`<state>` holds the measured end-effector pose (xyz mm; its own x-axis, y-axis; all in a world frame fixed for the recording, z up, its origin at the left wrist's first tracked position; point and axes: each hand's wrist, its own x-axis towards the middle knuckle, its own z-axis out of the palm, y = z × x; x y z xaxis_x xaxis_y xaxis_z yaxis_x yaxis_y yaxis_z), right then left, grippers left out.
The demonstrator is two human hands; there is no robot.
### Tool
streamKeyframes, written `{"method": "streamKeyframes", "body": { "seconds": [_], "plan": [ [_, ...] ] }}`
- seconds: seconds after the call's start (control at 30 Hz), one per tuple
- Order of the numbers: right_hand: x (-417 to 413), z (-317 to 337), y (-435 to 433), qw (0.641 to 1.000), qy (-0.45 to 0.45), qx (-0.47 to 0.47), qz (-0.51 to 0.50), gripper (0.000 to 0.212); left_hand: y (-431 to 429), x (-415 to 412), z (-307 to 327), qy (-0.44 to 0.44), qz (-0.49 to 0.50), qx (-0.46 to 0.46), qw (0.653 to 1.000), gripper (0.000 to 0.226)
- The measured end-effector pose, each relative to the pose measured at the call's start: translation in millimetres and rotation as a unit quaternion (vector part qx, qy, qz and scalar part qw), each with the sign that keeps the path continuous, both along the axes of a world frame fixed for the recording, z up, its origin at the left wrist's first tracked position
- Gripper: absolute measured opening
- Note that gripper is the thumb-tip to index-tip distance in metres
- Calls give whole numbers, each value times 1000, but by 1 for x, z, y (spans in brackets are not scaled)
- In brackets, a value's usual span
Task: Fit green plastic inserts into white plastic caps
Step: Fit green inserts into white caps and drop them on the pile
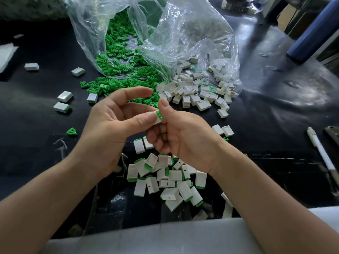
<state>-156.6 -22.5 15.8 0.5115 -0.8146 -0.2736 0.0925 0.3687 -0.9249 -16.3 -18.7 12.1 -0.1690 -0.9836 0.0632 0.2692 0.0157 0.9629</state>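
Note:
Both hands meet at the centre of the view above the black table. My left hand (113,121) pinches a white cap (157,120) between thumb and fingers. A green insert (159,114) sits in the cap's open end, and my right hand (179,136) holds it there with thumb and curled fingers. Loose green inserts (117,83) spill from a clear plastic bag (183,33). Empty white caps (194,92) lie in a heap at the bag's right mouth. Several assembled caps with green ends (168,178) are piled below my hands.
Single caps (64,96) lie scattered on the left of the black table (36,110), plus a lone green insert (72,131). A white pen (321,151) lies at the right. A dark blue cylinder (311,30) stands at the far right. A grey padded edge (146,239) runs along the front.

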Motion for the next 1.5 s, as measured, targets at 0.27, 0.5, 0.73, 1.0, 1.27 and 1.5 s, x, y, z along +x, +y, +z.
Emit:
{"method": "streamKeyframes", "body": {
  "seconds": [0.27, 0.5, 0.73, 1.0, 1.27, 1.5],
  "plan": [
    [-3, -3, -2, 993, 85, -83, -15, 38, -1, 1, -1, -12, -11, 3, 1000, 35],
    [-6, 0, -5, 993, 73, -84, -37, 34, 0, 2, 0, 7, -22, -16, 1000, 36],
    [-4, -2, -1, 991, 85, -99, 3, 43, 0, 2, -4, -5, -11, -34, 999, 41],
    [-5, -1, -1, 990, 90, -102, 29, 50, 0, 5, -3, 19, -26, -23, 999, 44],
    [-7, -2, 1, 976, 143, -160, 20, 46, 0, 3, -2, 18, -40, -23, 999, 41],
    [-2, -8, 2, 960, 199, -197, -27, 40, -1, 2, -6, 17, -30, 6, 999, 47]
  ]
}}
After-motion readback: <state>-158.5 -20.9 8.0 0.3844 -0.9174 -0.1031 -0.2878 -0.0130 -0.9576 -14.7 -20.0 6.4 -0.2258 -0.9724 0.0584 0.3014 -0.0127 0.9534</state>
